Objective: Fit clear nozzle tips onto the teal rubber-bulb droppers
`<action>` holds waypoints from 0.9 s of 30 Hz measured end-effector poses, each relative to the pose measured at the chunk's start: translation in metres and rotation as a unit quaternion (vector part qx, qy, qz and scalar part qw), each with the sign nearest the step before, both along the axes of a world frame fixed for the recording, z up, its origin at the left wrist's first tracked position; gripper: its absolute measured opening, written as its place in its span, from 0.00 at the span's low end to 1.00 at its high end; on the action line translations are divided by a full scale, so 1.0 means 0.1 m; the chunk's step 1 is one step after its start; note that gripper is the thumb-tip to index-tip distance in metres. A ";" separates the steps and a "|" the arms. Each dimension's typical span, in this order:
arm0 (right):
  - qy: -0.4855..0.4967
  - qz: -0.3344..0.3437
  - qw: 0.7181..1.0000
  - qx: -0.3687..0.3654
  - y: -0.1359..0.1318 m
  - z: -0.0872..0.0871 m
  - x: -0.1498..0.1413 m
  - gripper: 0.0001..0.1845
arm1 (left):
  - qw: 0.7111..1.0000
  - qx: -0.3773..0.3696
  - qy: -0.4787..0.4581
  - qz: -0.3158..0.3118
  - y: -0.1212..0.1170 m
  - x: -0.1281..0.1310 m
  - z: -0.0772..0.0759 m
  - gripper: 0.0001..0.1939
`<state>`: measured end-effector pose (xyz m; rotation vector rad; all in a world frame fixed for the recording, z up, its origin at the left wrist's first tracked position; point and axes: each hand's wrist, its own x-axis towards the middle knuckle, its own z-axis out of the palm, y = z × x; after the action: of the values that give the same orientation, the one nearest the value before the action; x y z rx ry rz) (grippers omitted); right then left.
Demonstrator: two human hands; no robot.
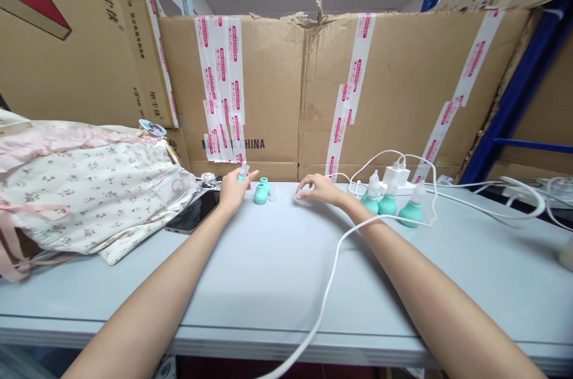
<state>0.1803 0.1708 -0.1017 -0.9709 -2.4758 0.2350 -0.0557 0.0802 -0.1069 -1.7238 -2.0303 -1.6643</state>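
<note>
My left hand is closed around a small teal bulb nasal aspirator, its clear tip poking up above the fingers. Just right of that hand, two teal rubber bulbs without tips stand one behind the other. Beside them on the table are small clear plastic tips. My right hand hovers low over the tabletop with thumb and fingertips pinched together; what lies between them is too small to name. Right of it stand several teal aspirators with clear tips fitted, upright near my right forearm.
A white cable loops across the table and over my right forearm. White charger stands at the back right. At left lie a dark phone and a floral cloth bag. A tall cardboard wall closes the back.
</note>
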 end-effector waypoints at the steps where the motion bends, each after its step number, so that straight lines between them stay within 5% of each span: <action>1: -0.015 -0.004 1.000 0.014 0.00 -0.01 0.00 0.12 | 1.000 -0.002 -0.001 0.000 0.00 0.00 0.00 0.22; 9: -0.059 -0.015 0.996 0.061 -0.01 -0.06 -0.04 0.12 | 1.000 -0.014 0.005 -0.002 0.03 0.00 -0.03 0.22; 14: 0.004 -0.011 0.999 0.033 -0.05 -0.01 -0.07 0.14 | 1.000 -0.012 0.008 0.000 0.03 -0.01 -0.03 0.22; 18: 0.026 -0.047 0.989 0.140 -0.08 0.13 -0.19 0.10 | 1.000 -0.012 -0.004 0.007 0.05 -0.06 -0.02 0.23; 21: -0.104 -0.033 0.974 0.199 -0.02 0.28 -0.39 0.14 | 1.000 -0.020 -0.010 0.014 0.06 -0.11 -0.01 0.23; 24: -0.305 -0.001 0.937 0.169 0.06 0.40 -0.65 0.16 | 0.999 -0.019 -0.023 0.017 0.07 -0.18 0.00 0.23; 27: -0.402 -0.006 0.901 0.164 0.13 0.43 -0.88 0.17 | 0.999 -0.015 -0.041 0.028 0.08 -0.23 0.00 0.23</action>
<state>0.0923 0.1841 -0.0589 -1.0692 -3.0698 -0.7183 -0.0791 0.0883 -0.1071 -1.6166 -2.1273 -1.7247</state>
